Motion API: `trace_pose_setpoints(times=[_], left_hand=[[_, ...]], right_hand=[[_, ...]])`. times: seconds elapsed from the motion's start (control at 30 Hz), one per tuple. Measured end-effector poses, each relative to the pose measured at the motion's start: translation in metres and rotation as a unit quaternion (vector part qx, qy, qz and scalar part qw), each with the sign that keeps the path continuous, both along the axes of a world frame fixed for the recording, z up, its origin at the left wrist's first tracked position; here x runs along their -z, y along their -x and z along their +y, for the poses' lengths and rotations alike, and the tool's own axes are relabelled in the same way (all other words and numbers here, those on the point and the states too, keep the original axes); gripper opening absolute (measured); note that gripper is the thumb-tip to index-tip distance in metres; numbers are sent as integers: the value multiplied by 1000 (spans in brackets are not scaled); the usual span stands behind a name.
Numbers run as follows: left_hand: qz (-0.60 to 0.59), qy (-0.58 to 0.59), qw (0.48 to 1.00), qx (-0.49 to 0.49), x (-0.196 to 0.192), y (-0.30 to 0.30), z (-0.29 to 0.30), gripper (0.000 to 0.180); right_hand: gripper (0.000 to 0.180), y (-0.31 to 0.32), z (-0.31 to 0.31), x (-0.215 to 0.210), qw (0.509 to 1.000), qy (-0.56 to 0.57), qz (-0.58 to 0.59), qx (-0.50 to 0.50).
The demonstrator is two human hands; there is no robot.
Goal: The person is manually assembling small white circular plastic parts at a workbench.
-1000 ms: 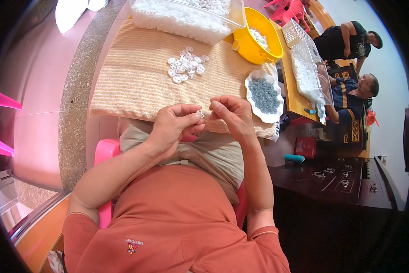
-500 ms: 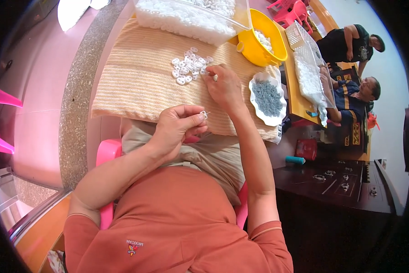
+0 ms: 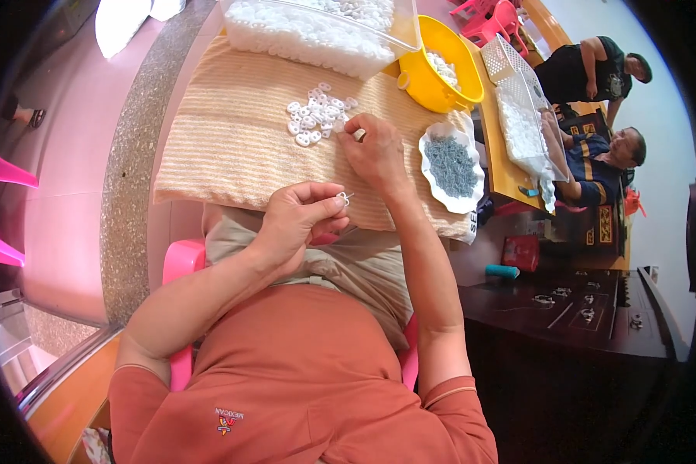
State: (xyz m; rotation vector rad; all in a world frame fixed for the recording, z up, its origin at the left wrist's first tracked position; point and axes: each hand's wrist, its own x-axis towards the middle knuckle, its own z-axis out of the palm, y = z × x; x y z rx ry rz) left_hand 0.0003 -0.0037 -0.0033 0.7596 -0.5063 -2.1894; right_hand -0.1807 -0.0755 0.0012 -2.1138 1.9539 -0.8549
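Observation:
My left hand is closed over my lap, pinching a small white plastic piece with a thin metal wire or pin sticking out of it. On the striped towel, my right hand is at the near right edge of a loose pile of white oval plastic pieces, each with two holes. Its fingers are curled in, and a bit of white shows between them. Right of that hand stands a white scalloped dish filled with small grey metal parts.
A clear bin full of white pieces stands at the far edge of the towel. Beside it is a yellow bucket. Across to the right, two people are near a table with a white basket. A pink stool is at far left.
My right hand has shifted slightly nearer and left along the pile's edge. The left hand keeps its pinch. A sandalled foot has come into view at the far left.

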Motion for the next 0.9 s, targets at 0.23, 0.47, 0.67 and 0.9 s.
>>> trace_pose_setpoints(times=[0.23, 0.47, 0.67, 0.9], left_hand=[[5, -1, 1000, 1, 1, -2, -1, 18], [4, -1, 1000, 1, 0, -1, -1, 17], [3, 0, 1000, 1, 0, -1, 0, 17], [1, 4, 1000, 8, 1, -2, -1, 16]], right_hand=[[10, -2, -1, 1, 998, 4, -62, -3], [11, -2, 1, -3, 994, -7, -112, -5], [17, 5, -1, 3, 994, 14, -103, -18], [16, 4, -2, -1, 997, 2, -68, -36]])
